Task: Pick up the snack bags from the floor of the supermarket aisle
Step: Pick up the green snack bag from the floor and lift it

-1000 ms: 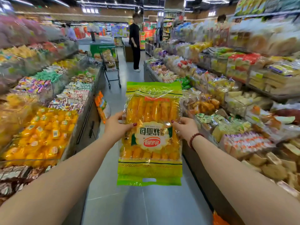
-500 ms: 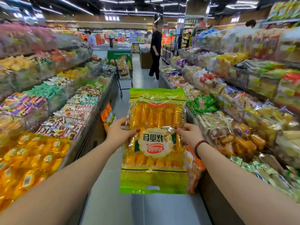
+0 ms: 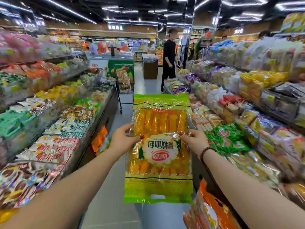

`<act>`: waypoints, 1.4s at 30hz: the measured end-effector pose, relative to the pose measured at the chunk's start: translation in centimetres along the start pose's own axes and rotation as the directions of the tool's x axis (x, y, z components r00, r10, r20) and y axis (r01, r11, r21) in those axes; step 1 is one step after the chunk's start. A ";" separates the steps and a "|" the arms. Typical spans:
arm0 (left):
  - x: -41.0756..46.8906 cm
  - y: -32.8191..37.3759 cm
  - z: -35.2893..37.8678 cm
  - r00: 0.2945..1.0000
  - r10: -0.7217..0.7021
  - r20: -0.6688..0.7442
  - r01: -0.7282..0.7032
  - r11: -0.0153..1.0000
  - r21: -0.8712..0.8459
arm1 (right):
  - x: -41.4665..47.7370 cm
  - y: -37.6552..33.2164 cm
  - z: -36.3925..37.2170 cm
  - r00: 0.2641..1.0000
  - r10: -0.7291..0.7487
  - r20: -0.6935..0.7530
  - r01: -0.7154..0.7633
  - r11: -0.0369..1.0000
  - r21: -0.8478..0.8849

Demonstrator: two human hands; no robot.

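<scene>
Orange snack bags (image 3: 209,210) lean low against the right-hand shelving base, and another orange bag (image 3: 100,141) hangs by the left shelves. Held upside down over the aisle floor (image 3: 105,204), the green-and-yellow bread bag (image 3: 158,146) is pinched at its side edges by the left hand (image 3: 123,142) and right hand (image 3: 194,141). It looks light, crinkly, slippery and squashable, so the edges or handle slot seem safest. Beyond stands a shopping cart (image 3: 124,83).

A grey smooth floor (image 3: 125,123) runs between long tiered display shelves (image 3: 264,103) on both sides. Bright white strip lights (image 3: 120,9) cross the dark ceiling. A black wire shopping cart (image 3: 124,83) stands ahead.
</scene>
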State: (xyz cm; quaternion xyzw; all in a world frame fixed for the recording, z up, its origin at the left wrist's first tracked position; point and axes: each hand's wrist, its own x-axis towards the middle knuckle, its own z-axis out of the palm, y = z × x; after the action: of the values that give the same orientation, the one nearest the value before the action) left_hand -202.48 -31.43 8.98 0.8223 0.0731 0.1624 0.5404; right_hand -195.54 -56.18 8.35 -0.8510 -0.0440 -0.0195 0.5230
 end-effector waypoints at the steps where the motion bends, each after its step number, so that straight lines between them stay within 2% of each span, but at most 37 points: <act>1: 2.2 -0.3 0.3 1.000 0.007 -0.007 -0.007 1.000 -0.004 | 2.3 -0.1 0.5 1.000 -0.007 0.004 0.007 1.000 -0.006; 17: 40.7 -4.7 6.2 0.994 -0.005 -0.112 0.007 1.000 0.011 | 42.8 -2.2 6.6 0.995 -0.013 0.103 0.008 0.999 0.049; 27: 66.4 -12.0 6.6 0.993 0.028 -0.111 -0.030 0.999 -0.015 | 66.1 -3.5 15.0 0.998 -0.054 0.036 0.052 0.997 0.053; 32: 80.0 -15.0 6.4 0.998 -0.012 -0.061 0.011 1.000 -0.027 | 78.3 -4.9 19.2 0.999 -0.045 0.013 0.045 0.999 -0.012; 42: 102.9 -19.9 9.4 0.994 -0.074 -0.083 0.073 0.997 -0.020 | 101.7 -4.4 24.8 1.000 -0.010 0.029 0.010 1.000 0.001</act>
State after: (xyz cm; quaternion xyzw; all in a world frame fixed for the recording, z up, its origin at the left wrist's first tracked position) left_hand -101.78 -1.09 6.71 0.8070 0.1243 0.1772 0.5495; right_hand -95.08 -26.54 9.08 -0.8507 -0.0559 -0.0100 0.5225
